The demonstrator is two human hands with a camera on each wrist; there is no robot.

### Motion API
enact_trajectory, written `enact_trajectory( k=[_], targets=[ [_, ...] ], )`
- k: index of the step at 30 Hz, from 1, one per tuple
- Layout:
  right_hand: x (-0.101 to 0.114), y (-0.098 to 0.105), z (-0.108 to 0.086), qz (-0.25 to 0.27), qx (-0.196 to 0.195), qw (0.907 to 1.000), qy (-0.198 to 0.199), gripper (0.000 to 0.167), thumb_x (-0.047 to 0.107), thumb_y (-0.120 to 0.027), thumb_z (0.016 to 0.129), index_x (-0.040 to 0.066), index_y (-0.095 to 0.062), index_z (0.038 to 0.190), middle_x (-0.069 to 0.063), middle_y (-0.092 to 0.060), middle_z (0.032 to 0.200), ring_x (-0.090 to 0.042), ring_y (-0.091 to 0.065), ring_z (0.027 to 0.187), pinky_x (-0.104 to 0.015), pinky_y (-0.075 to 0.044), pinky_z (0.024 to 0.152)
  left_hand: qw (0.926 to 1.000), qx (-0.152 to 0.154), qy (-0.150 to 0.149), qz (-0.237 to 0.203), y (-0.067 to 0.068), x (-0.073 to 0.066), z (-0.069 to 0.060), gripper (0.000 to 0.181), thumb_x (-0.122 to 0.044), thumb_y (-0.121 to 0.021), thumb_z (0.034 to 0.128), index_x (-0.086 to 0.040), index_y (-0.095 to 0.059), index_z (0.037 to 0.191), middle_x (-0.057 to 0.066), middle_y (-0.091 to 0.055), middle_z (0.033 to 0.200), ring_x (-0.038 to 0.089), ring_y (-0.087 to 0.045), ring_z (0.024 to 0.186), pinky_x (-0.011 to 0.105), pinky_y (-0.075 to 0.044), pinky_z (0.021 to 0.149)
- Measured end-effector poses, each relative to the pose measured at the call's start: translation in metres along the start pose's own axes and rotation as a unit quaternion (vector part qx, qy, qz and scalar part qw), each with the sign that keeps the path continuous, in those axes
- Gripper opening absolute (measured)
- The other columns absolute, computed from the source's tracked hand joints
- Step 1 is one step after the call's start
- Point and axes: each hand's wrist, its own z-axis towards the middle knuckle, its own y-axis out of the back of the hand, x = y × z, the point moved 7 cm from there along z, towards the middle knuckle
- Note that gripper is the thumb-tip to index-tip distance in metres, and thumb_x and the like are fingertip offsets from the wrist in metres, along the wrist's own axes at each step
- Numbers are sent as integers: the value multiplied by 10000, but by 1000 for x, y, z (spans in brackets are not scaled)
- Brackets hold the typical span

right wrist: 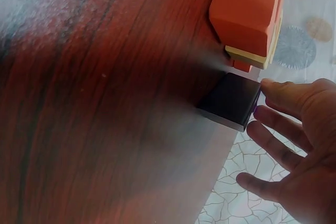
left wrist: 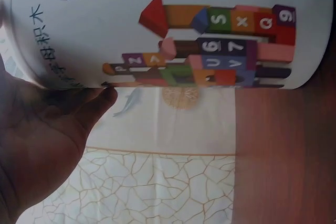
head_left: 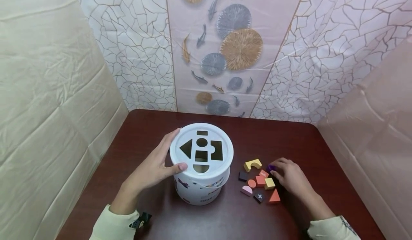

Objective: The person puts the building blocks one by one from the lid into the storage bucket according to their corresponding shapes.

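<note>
In the head view, a white bucket (head_left: 206, 190) stands upright with its lid (head_left: 175, 150) on, which has several shaped holes. My left hand (head_left: 154, 166) grips the bucket's left side, thumb lying on the lid and fingers round the rim; the left wrist view shows this hand (left wrist: 47, 140) against the printed bucket wall (left wrist: 115, 19). To the right, my right hand (head_left: 291, 175) pinches a purple block (head_left: 270, 167) at the edge of the loose blocks. The right wrist view has the hand (right wrist: 310, 135) with fingertips at this block, dark in shadow (right wrist: 231, 100).
Between bucket and right hand lie a yellow arch (head_left: 252, 164), an orange triangle (head_left: 274, 197), a pink half-round (head_left: 247, 190), a yellow block (head_left: 269, 183) and several other orange and dark pieces. Patterned cloth (head_left: 141, 36) hangs behind the brown table (head_left: 148, 122).
</note>
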Motion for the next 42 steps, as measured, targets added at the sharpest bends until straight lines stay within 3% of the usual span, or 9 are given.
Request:
enact_trajectory(
  k=[10,27,39,42],
  targets=[
    [-5,-4,1,140,-37,9999,-66,215,59,-872,933,-6,-826,1133,-151,-734,1138,-292,-740,938,-556,-676,842,9996,211,189,-9,1,-1,1,1136,-564,-897,881,-492,-159,1741,-79,-334,1765,267,-443,1574,718,-466,1200],
    [-9,-9,5,107,-57,9997,-228,200,68,-889,917,13,-817,1096,-142,-743,1105,-250,-722,894,-535,-678,824,9997,224,45,125,5,-3,0,1196,-533,-941,848,-451,-169,1758,-42,-351,1768,278,-440,1584,712,-429,1229],
    [-10,-7,4,139,-122,9995,-262,223,83,-888,917,13,-811,1114,-138,-742,1100,-267,-722,908,-542,-670,819,9929,330,201,1129,16,-10,-2,1200,-779,-843,824,-385,-217,1769,-10,-366,1785,283,-433,1620,664,-456,1239],
    [-8,0,4,179,-279,9993,-199,242,76,-900,901,13,-805,1115,-134,-739,1085,-249,-721,880,-488,-671,769,9898,358,174,1371,18,-11,-1,1212,-815,-816,822,-345,-231,1774,4,-373,1785,279,-420,1632,645,-451,1253]
  ],
)
